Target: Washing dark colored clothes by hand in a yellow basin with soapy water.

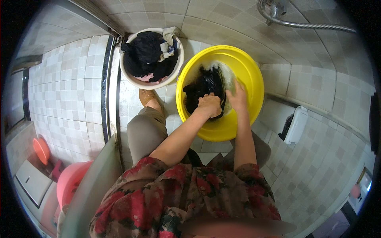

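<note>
Two hands stand apart: I see the left hand (210, 105) curled on black cloth (214, 81), grip unclear, apparently steadying it, and the right hand (237, 96) loosely extended beside it. The yellow basin (255, 81) contains the cloth; beyond, a pale basin (124, 68) keeps dark laundry (145, 47) presumably within reach.

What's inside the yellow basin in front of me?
The yellow basin holds dark cloth, with whitish suds beside it. Your left hand is on the cloth; your right hand by its right edge. Whatever lies beneath the cloth is covered.
</note>
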`<state>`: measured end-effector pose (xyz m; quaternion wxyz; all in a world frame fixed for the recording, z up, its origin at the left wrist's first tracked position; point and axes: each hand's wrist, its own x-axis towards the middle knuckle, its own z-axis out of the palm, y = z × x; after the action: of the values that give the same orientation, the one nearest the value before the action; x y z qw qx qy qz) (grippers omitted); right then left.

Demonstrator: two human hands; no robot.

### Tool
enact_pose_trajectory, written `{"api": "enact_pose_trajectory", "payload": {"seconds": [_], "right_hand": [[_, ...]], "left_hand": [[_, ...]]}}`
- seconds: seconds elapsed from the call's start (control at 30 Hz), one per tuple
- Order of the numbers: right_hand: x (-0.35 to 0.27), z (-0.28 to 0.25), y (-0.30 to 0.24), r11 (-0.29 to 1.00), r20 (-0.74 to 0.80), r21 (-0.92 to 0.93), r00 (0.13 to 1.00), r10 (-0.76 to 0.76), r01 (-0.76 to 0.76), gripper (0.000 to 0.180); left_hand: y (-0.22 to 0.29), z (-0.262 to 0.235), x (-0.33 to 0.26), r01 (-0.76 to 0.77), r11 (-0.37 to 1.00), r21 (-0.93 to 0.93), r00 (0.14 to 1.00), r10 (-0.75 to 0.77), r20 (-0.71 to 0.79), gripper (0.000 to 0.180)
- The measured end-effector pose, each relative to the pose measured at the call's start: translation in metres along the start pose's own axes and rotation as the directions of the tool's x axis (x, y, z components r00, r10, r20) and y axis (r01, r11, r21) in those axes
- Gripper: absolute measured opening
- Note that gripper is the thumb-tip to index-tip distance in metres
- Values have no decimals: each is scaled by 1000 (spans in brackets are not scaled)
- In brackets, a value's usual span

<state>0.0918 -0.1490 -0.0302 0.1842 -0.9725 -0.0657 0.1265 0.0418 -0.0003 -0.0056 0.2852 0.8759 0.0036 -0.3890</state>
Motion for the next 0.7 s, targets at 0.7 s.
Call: {"api": "enact_pose_trajectory", "payload": {"seconds": [0.7], "right_hand": [[57,10,-19,165,394,813,735,552,-559,27]], "left_hand": [[-13,-5,32,274,-95,-957,900,-325,290,77]]}}
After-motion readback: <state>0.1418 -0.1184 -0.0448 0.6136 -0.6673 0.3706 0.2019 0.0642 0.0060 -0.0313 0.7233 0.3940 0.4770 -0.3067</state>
